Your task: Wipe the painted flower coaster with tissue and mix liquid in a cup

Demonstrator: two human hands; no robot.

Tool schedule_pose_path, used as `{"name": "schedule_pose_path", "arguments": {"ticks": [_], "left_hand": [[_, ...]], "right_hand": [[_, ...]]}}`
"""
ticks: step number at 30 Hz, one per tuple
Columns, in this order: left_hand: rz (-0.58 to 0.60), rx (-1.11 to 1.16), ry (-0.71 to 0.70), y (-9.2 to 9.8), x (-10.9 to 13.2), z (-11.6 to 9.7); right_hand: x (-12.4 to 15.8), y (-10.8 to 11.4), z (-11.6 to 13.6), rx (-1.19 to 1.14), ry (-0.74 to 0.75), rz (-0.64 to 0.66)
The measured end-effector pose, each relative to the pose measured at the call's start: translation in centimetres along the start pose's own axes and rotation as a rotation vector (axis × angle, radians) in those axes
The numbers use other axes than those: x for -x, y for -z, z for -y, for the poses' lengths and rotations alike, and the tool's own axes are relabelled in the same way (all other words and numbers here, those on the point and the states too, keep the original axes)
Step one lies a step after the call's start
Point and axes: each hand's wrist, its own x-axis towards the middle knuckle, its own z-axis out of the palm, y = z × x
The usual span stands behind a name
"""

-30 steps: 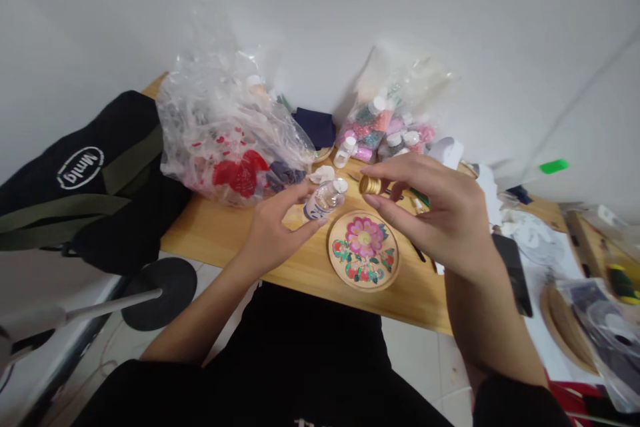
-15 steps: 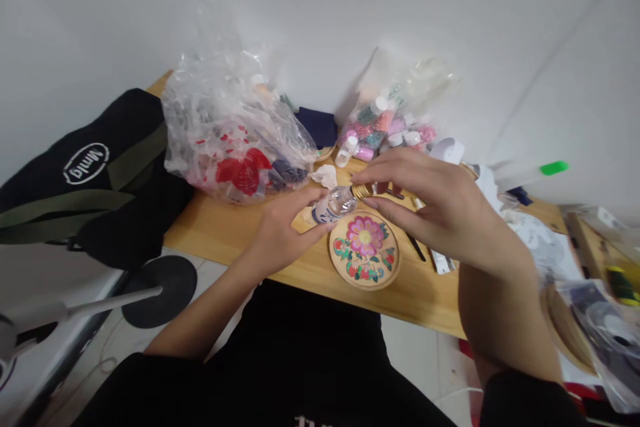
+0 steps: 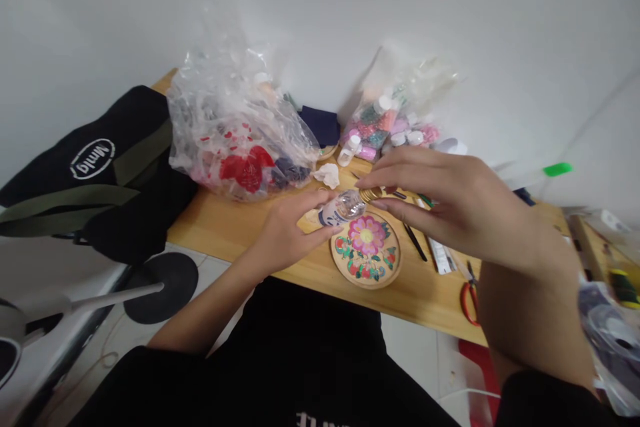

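My left hand (image 3: 290,230) is wrapped round a small clear bottle (image 3: 343,208) with a blue and white label, tilted with its neck to the right. The fingers of my right hand (image 3: 430,193) pinch the bottle's gold screw cap (image 3: 371,195), which sits at the neck. Whether the cap is loose cannot be made out. Just below the bottle lies a round wooden plate (image 3: 367,280) bearing a pink flower, green leaves and red fruit. A crumpled white tissue (image 3: 327,175) rests behind the bottle.
A clear plastic bag (image 3: 240,127) with red print stands at the back left, beside a black bag (image 3: 95,167). Another bag of small jars (image 3: 385,120) leans on the wall. A dark thin tool (image 3: 415,242), a white tube (image 3: 441,257) and orange-handled scissors (image 3: 469,303) lie right of the plate.
My right hand has turned at the cap, its wrist and forearm shifting to the right. The scissors on the table have come into sight. My left hand keeps its hold on the bottle.
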Motion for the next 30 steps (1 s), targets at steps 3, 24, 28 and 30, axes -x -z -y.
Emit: {"name": "schedule_pose_path", "arguments": {"ticks": [3, 24, 28, 30], "left_hand": [[0.022, 0.016, 0.020, 0.0, 0.0, 0.0], [0.087, -0.043, 0.013, -0.5, 0.5, -0.7], [0.066, -0.137, -0.032, -0.7, 0.7, -1.0], [0.042, -0.202, -0.083, -0.7, 0.6, -1.3]], "right_hand": [[0.1, 0.0, -0.1, 0.002, 0.014, -0.011], [1.4, 0.2, -0.8, -0.164, -0.062, 0.056], [1.6, 0.2, -0.8, -0.118, -0.087, 0.039], [1.6, 0.3, -0.7, -0.082, -0.102, 0.030]]}}
